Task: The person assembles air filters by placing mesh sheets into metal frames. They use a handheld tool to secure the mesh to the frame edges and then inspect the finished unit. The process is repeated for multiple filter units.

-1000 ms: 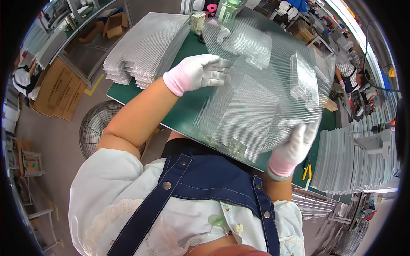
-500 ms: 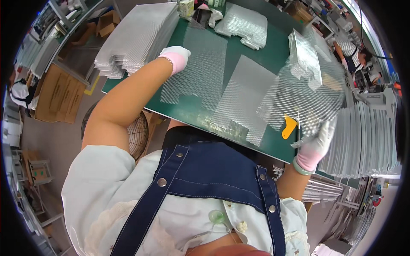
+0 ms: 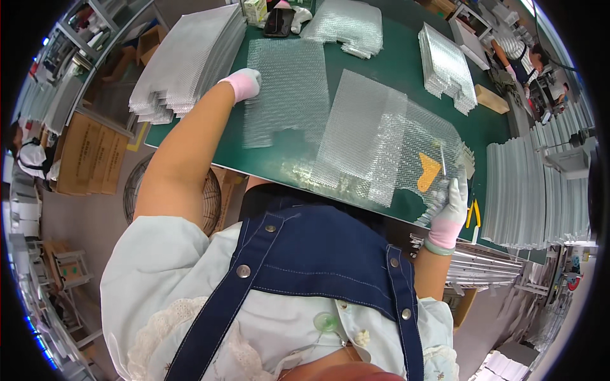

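My left hand [image 3: 243, 85], in a white and pink glove, has its fingers curled at the left edge of a translucent silvery mesh sheet [image 3: 287, 89] spread on the table. My right hand [image 3: 452, 213], gloved the same way, grips the right edge of another see-through mesh sheet [image 3: 424, 136]. That sheet overlaps a middle mesh sheet [image 3: 356, 120], and the orange-yellow flat piece [image 3: 428, 171] shows through it. Just right of my right hand lie yellow-handled pliers [image 3: 473, 214].
A tall stack of mesh sheets [image 3: 190, 57] stands at the left of the green table [image 3: 400, 76]. Smaller stacks lie at the back [image 3: 346, 25] and right [image 3: 448, 70], near a tan block [image 3: 492, 100]. Upright sheets [image 3: 534, 197] crowd the right side. Another person [image 3: 521, 63] works beyond.
My right hand has brought its sheet down and leftward, over the middle sheet's right part. My left hand has shifted left to its sheet's edge. The whole view has shifted slightly.
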A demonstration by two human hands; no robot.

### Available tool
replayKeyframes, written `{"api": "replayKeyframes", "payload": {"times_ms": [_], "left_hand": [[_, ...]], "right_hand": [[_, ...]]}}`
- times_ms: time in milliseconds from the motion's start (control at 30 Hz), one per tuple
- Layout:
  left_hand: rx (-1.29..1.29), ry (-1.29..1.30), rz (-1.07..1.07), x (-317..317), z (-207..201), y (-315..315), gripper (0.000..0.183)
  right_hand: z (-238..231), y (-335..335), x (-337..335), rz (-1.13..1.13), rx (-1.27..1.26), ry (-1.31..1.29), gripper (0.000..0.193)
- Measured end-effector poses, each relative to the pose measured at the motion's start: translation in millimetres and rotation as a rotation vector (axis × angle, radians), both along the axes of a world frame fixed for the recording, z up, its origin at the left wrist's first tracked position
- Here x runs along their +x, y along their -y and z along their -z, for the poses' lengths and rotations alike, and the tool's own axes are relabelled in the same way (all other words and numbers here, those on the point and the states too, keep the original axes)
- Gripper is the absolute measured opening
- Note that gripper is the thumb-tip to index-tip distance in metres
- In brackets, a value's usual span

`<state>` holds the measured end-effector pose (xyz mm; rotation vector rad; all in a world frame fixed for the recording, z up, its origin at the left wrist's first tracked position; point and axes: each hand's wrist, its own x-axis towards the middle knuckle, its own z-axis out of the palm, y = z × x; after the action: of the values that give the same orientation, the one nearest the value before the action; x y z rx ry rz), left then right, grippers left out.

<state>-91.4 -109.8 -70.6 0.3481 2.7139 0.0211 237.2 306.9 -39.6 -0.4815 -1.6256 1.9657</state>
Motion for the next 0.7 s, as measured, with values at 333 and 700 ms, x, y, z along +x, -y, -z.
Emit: {"api": "replayKeyframes", "payload": {"times_ms": [333,700], "left_hand": [[-0.364,-0.411,-0.522,14.9,8.9,-32.5,0.041],[1.349,0.665,-0.253,182.9,-79.7,-135.3,0.066]], "right_hand": [[2.1,4.2,5.7,-0.06,-0.028,-0.002,0.048],[8.1,22.1,-12.8,-0.004,0.126,-0.166,0.052]]}}
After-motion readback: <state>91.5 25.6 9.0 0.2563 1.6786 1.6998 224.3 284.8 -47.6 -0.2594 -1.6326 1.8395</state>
